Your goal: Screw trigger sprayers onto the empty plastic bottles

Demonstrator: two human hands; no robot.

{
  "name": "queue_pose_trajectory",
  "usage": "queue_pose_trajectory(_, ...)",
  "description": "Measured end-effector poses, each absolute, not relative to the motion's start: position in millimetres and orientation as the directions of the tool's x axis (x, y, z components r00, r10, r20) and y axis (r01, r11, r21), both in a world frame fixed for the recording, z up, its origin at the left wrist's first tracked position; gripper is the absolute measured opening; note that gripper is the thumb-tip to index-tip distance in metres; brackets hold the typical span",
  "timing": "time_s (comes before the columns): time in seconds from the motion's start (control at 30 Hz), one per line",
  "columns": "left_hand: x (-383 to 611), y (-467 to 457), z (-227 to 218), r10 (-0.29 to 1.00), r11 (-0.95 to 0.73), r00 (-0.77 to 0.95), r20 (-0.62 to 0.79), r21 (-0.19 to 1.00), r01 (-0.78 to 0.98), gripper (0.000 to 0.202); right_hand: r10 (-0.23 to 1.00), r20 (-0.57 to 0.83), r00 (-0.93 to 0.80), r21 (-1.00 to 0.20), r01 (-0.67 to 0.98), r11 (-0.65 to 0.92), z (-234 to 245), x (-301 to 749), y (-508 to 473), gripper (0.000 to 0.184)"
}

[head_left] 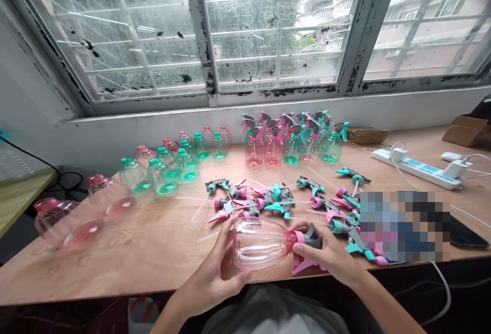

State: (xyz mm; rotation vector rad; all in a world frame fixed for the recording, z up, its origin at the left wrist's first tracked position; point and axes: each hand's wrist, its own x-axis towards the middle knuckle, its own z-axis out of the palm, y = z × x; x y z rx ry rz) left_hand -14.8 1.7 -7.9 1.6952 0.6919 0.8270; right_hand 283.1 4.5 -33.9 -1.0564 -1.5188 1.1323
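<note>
A clear pink spray bottle [259,246] lies sideways in front of me, just above the table's front edge. My left hand [217,267] is wrapped around its base end, thumb below and fingers behind. At the neck, my right hand [332,254] grips the pink collar of a grey-and-pink trigger spray head [313,236]. The head sits against the bottle's mouth, its pink trigger pointing down; how tightly it is screwed on I cannot tell. Behind the bottle lie several loose trigger heads [282,207], pink or turquoise with grey, with thin clear tubes.
Open bottles without heads, pink and green [166,176], stand along the left. Several bottles with heads [273,151] stand in rows by the window wall. To the right are a white power strip [418,169], cables, a cardboard box [465,130] and a dark flat device [466,232] beside a blurred patch.
</note>
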Motion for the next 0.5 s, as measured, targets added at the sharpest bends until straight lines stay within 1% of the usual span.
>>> queue_pose_trajectory(0.13, -15.2, 0.9, -9.7, 0.777, -0.247, 0.6, 0.19, 0.969, 0.013, 0.093, 0.965, 0.18, -0.192, -0.974, 0.106, 0.203, -34.3, 283.8, 3.9, 0.034)
queue_pose_trajectory(0.23, -15.7, 0.9, -10.8, 0.774, -0.247, 0.602, 0.197, 0.969, 0.0, 0.092, 0.964, 0.179, -0.198, -0.978, 0.067, 0.195, -34.8, 283.1, 4.2, 0.032)
queue_pose_trajectory(0.37, -15.5, 1.1, -9.7, 0.773, -0.271, 0.6, 0.207, 0.963, 0.016, 0.091, 0.964, 0.167, -0.208, -0.984, 0.027, 0.176, -37.4, 283.3, 5.2, 0.03)
queue_pose_trajectory(0.5, -16.6, 0.1, -9.0, 0.786, -0.314, 0.579, 0.216, 0.947, 0.074, 0.092, 0.964, 0.177, -0.197, -0.98, 0.061, 0.192, -40.3, 285.2, 6.7, 0.032)
